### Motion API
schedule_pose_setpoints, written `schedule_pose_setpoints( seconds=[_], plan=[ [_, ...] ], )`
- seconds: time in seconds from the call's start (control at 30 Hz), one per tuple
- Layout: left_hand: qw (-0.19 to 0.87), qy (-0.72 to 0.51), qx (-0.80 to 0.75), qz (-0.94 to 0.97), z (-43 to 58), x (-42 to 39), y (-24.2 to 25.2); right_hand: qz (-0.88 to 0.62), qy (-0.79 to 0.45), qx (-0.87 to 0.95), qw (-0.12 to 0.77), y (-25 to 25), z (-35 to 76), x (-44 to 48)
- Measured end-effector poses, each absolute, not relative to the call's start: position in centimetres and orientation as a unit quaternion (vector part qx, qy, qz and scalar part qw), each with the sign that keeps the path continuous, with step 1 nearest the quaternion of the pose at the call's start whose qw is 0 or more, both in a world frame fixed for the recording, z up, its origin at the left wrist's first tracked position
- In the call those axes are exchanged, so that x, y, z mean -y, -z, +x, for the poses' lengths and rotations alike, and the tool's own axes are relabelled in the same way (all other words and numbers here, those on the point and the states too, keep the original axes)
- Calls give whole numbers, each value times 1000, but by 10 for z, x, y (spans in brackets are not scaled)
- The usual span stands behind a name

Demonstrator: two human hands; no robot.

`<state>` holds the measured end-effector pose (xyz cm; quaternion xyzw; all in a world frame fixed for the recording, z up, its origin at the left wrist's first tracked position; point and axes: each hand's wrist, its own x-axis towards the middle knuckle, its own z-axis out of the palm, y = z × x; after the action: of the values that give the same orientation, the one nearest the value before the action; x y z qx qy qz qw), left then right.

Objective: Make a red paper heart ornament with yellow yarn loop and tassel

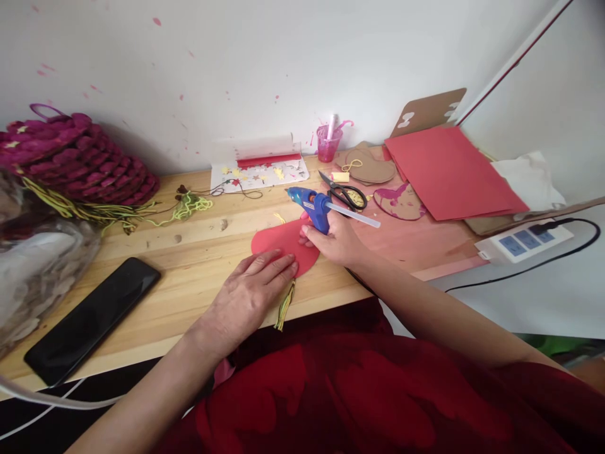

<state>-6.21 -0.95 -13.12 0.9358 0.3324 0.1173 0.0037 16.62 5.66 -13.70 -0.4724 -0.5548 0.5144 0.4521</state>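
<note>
My right hand (339, 239) is wrapped round the handle of a blue hot glue gun (309, 200), its nozzle pointing left and a clear glue stick (359, 215) sticking out of its back. Below the gun, a rounded red paper cutout (276, 238) lies on the wooden table (198, 284). My left hand (253, 284) lies flat with fingers stretched over the cutout's lower left part. A yellow-green thread tassel (285, 308) hangs out from under the cutout towards the table's front edge. Just behind the gun rest black-handled scissors (347, 192).
At left are purple stacked bundles (89, 157), a plastic bag (42, 277) and a black phone (92, 320). Star cutouts lie on white paper (297, 171) by the wall, near a pink-stained cup (328, 144). Red sheets (458, 170) and a power strip (524, 243) are at right.
</note>
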Motion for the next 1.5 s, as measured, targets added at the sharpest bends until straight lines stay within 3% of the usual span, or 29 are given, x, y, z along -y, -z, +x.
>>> schedule_pose_setpoints(
  seconds=[0.9,1.1,1.3,1.5],
  plan=[
    [-76,-87,-339,934,-49,13,127,-483,-504,561,444,139,170,-57],
    [-15,-94,-356,930,-53,10,130,-492,-499,556,447,141,170,-58],
    [53,-283,-475,831,-80,-1,135,-484,-516,551,442,136,169,-57],
    [228,-327,-609,685,-76,-13,130,-487,-515,556,434,134,168,-58]
  ],
)
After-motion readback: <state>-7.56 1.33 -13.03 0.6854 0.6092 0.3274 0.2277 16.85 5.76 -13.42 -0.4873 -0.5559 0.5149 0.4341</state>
